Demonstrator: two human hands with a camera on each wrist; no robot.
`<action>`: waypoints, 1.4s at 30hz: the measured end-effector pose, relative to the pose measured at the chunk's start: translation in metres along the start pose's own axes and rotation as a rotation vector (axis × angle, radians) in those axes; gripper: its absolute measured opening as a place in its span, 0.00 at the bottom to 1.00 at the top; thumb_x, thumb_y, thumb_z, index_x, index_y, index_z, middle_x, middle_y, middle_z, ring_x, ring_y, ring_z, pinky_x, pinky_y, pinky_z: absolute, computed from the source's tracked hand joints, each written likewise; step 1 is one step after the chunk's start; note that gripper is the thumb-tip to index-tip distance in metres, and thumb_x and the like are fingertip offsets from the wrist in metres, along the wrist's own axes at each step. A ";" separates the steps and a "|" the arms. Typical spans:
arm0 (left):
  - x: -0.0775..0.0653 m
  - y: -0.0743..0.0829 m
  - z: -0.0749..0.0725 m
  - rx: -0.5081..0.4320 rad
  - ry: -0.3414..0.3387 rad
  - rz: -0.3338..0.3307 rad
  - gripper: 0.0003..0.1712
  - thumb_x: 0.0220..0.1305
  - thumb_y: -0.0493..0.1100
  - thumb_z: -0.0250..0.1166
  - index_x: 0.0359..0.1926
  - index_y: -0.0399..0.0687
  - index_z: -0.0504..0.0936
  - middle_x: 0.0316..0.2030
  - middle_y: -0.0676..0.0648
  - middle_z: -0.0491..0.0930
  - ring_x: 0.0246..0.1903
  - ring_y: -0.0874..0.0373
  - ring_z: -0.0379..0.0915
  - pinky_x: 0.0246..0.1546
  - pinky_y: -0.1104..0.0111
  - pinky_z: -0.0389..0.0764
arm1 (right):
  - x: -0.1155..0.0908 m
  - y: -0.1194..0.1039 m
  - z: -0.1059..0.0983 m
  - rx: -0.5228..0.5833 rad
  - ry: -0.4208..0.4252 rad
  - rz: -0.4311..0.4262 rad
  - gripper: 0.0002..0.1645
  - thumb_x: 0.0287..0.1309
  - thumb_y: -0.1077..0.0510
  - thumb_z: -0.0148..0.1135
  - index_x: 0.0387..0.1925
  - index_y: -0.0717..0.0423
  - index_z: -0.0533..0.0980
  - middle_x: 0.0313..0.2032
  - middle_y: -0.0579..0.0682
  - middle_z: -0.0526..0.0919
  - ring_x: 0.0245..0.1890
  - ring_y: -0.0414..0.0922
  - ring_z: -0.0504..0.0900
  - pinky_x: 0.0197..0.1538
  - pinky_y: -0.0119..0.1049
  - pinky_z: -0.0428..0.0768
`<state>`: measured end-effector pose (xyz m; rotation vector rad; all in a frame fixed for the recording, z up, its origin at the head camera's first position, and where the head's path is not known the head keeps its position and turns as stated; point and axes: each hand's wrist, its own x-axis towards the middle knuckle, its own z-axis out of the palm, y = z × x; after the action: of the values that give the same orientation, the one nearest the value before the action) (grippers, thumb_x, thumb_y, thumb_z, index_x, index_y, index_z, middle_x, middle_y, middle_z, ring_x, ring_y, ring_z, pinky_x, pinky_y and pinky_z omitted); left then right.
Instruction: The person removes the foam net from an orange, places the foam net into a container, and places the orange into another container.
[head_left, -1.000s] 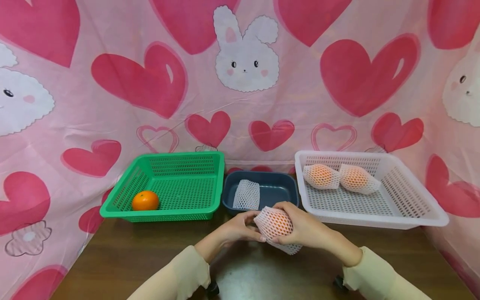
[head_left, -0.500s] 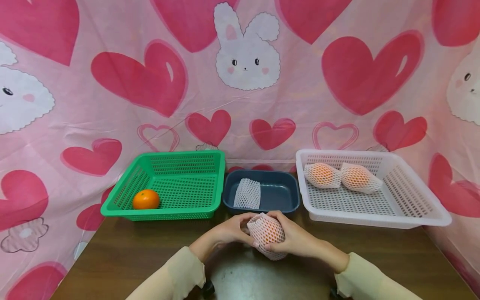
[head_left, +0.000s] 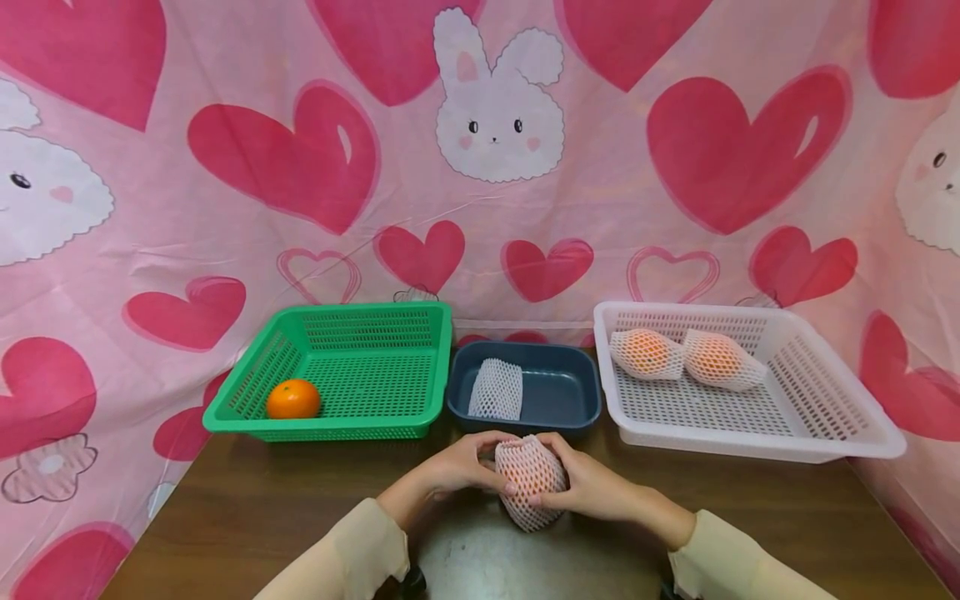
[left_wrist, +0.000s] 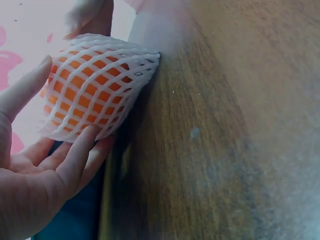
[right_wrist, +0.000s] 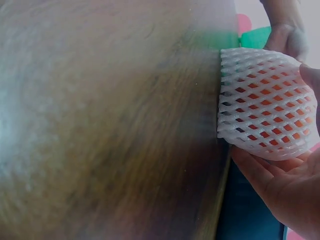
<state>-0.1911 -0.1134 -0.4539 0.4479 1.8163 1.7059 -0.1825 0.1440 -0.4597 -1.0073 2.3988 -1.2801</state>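
A white foam net sleeve [head_left: 531, 485] with an orange [left_wrist: 73, 93] inside it is held between both hands over the near part of the table. My left hand [head_left: 467, 465] grips it from the left, thumb on the near side and fingertips at the upper end. On the right, my right hand [head_left: 592, 482] holds it with fingers behind and thumb across the front. The orange shows only through the mesh. In the right wrist view, the sleeve's lower end extends past the fruit.
Behind the hands, a dark blue tray [head_left: 558, 398] holds an unfilled foam net [head_left: 497, 390]. A green basket [head_left: 322, 429] at left contains a bare orange [head_left: 293, 399]. At right, a white basket [head_left: 757, 443] holds two net-wrapped oranges [head_left: 647, 354].
Both hands have brought the netted orange left and toward the person. It has turned more upright, its lower end now pointing down. The baskets and tray stay where they were.
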 end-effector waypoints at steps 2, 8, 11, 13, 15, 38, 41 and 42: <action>0.000 -0.001 0.000 -0.005 0.006 0.006 0.35 0.59 0.30 0.74 0.67 0.33 0.72 0.56 0.39 0.79 0.44 0.50 0.83 0.46 0.60 0.85 | 0.000 0.000 0.000 -0.009 -0.005 0.008 0.45 0.59 0.46 0.75 0.68 0.60 0.62 0.55 0.57 0.79 0.50 0.47 0.80 0.50 0.39 0.81; 0.000 -0.002 0.001 -0.010 0.049 0.012 0.33 0.59 0.31 0.74 0.66 0.34 0.75 0.55 0.40 0.82 0.43 0.53 0.81 0.44 0.62 0.85 | 0.001 0.003 -0.003 -0.007 -0.037 0.024 0.48 0.63 0.46 0.72 0.73 0.65 0.62 0.59 0.58 0.79 0.54 0.48 0.80 0.55 0.40 0.79; 0.000 -0.002 0.002 -0.003 0.075 0.006 0.31 0.60 0.33 0.74 0.64 0.35 0.77 0.52 0.42 0.83 0.42 0.55 0.79 0.42 0.62 0.85 | 0.001 0.005 -0.004 -0.006 -0.045 0.004 0.43 0.65 0.47 0.70 0.71 0.66 0.65 0.57 0.56 0.80 0.53 0.45 0.81 0.54 0.39 0.80; 0.000 -0.001 0.003 0.005 0.088 0.006 0.30 0.61 0.34 0.74 0.64 0.35 0.78 0.51 0.42 0.84 0.41 0.55 0.80 0.42 0.61 0.85 | 0.001 0.006 -0.005 -0.017 -0.041 -0.014 0.40 0.65 0.47 0.70 0.69 0.65 0.68 0.55 0.55 0.82 0.51 0.43 0.81 0.53 0.38 0.80; 0.000 -0.001 0.004 0.014 0.100 0.008 0.29 0.62 0.35 0.74 0.63 0.36 0.78 0.50 0.43 0.84 0.41 0.55 0.80 0.43 0.60 0.85 | 0.002 0.006 -0.006 -0.033 -0.030 -0.029 0.37 0.65 0.47 0.70 0.67 0.64 0.70 0.54 0.53 0.83 0.50 0.41 0.81 0.53 0.38 0.81; -0.001 0.001 0.013 0.085 0.250 0.100 0.16 0.58 0.33 0.76 0.47 0.32 0.87 0.37 0.45 0.88 0.35 0.59 0.80 0.40 0.68 0.82 | 0.000 0.003 -0.011 -0.024 0.060 -0.067 0.13 0.60 0.53 0.74 0.41 0.58 0.85 0.34 0.39 0.86 0.32 0.32 0.77 0.36 0.31 0.78; 0.000 0.002 0.013 0.098 0.251 0.114 0.15 0.58 0.34 0.76 0.46 0.33 0.88 0.37 0.45 0.88 0.35 0.59 0.80 0.39 0.68 0.83 | 0.000 0.003 -0.012 -0.018 0.086 -0.070 0.11 0.58 0.54 0.76 0.37 0.57 0.86 0.31 0.38 0.85 0.30 0.31 0.75 0.33 0.30 0.77; 0.001 0.002 0.013 0.102 0.252 0.120 0.15 0.58 0.34 0.76 0.46 0.33 0.88 0.37 0.45 0.88 0.35 0.59 0.80 0.39 0.67 0.83 | 0.000 0.003 -0.013 -0.017 0.095 -0.070 0.09 0.58 0.55 0.76 0.35 0.57 0.86 0.30 0.38 0.85 0.29 0.31 0.74 0.32 0.29 0.76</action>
<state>-0.1837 -0.1025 -0.4521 0.4064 2.1011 1.8242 -0.1904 0.1528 -0.4543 -1.0669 2.4686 -1.3626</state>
